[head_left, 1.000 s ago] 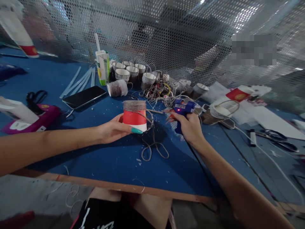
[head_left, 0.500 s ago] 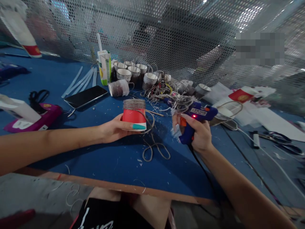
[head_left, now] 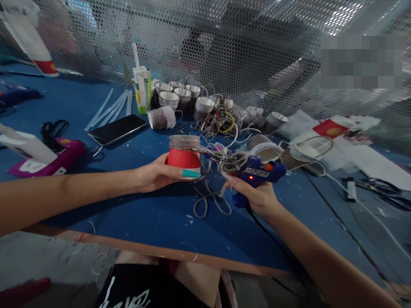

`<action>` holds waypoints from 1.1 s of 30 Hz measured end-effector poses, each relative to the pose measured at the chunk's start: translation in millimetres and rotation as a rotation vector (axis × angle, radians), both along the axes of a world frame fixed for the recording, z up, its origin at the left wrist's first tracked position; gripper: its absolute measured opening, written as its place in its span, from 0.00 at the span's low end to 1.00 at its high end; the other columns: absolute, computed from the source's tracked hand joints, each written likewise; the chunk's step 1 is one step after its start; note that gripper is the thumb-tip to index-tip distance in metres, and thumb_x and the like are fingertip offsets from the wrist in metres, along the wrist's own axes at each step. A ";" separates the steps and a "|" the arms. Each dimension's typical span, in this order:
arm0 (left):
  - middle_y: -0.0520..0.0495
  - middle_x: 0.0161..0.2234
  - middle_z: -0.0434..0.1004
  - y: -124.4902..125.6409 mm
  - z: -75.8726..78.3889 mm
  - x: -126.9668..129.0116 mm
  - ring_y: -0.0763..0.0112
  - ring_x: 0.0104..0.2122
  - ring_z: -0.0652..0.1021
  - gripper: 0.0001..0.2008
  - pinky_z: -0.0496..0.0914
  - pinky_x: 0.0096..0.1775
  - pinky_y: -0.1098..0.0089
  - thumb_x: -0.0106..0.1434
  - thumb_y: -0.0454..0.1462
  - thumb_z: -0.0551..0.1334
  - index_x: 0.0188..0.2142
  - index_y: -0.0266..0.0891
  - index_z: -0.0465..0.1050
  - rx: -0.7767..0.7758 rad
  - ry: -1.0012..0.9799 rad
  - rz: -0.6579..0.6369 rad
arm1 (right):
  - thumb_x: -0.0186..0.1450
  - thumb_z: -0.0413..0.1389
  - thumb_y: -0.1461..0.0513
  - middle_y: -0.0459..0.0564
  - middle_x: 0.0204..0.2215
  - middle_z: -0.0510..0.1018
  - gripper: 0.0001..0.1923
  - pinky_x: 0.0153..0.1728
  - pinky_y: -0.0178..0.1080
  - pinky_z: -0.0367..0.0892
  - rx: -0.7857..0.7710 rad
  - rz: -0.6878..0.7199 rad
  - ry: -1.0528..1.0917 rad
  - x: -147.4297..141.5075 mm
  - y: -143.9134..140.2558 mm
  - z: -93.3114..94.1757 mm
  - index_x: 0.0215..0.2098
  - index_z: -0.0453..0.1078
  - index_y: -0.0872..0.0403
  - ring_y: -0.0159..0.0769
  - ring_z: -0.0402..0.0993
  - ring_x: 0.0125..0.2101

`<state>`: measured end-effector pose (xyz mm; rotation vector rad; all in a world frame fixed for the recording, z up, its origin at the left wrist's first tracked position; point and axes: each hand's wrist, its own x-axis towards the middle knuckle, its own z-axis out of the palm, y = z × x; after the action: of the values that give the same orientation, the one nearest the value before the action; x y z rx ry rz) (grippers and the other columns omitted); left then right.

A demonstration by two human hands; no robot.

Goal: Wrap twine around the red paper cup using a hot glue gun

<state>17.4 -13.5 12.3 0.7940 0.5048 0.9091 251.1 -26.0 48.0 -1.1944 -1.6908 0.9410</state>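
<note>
Blue worktable [head_left: 144, 214]: my left hand [head_left: 154, 175] grips the twine-wrapped red paper cup [head_left: 184, 156] as my right hand [head_left: 257, 196], clamped on the blue glue gun [head_left: 257, 173], has swung its nozzle to the cup.

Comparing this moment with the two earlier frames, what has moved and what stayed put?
The right hand lifted the blue glue gun off the table, swung it out to the right, then brought it in so its nozzle now points at the twine-wrapped top of the red cup. The left hand kept its grip on the cup in the same spot. The phone and the loose twine on the blue table stayed put.
</note>
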 end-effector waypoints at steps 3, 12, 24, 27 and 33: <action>0.45 0.38 0.82 0.1 -0.9 -0.5 0.62 0.39 0.81 0.26 0.72 0.50 0.60 0.42 0.32 0.76 0.43 0.37 0.74 0.013 0.019 -0.007 | 0.51 0.67 0.50 0.46 0.17 0.72 0.17 0.27 0.42 0.75 -0.027 0.011 0.009 1.4 0.3 -1.0 0.16 0.71 0.49 0.34 0.69 0.20; 0.47 0.36 0.81 -1.0 2.6 -0.7 0.65 0.38 0.80 0.27 0.71 0.49 0.62 0.41 0.32 0.76 0.42 0.37 0.75 -0.003 -0.002 -0.018 | 0.50 0.67 0.52 0.44 0.15 0.70 0.17 0.26 0.41 0.74 -0.034 -0.037 0.001 1.8 1.2 -2.5 0.16 0.67 0.50 0.33 0.66 0.18; 0.45 0.40 0.82 -0.9 0.9 -4.0 0.54 0.46 0.80 0.34 0.67 0.58 0.49 0.43 0.31 0.72 0.53 0.39 0.72 -0.042 -0.025 -0.007 | 0.52 0.63 0.54 0.44 0.14 0.67 0.14 0.19 0.38 0.66 -0.083 -0.053 -0.001 5.5 5.4 -7.3 0.18 0.66 0.50 0.33 0.64 0.17; 0.44 0.40 0.82 -0.8 1.2 -4.0 0.53 0.47 0.80 0.33 0.67 0.58 0.49 0.43 0.30 0.71 0.52 0.38 0.72 -0.076 -0.040 0.014 | 0.52 0.63 0.54 0.43 0.14 0.67 0.14 0.19 0.38 0.64 -0.087 -0.072 0.007 6.2 6.1 -8.3 0.17 0.65 0.50 0.31 0.62 0.16; 0.40 0.41 0.82 0.7 1.2 -4.4 0.54 0.48 0.80 0.28 0.66 0.61 0.53 0.42 0.30 0.70 0.46 0.32 0.74 -0.125 -0.093 0.026 | 0.52 0.63 0.53 0.43 0.13 0.65 0.17 0.17 0.37 0.61 -0.108 -0.092 -0.005 10.3 10.2 -11.5 0.15 0.62 0.50 0.31 0.61 0.16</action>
<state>13.0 -12.8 13.5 0.6301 0.4864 0.9249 261.4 -15.8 36.6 -1.3354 -1.5921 0.9832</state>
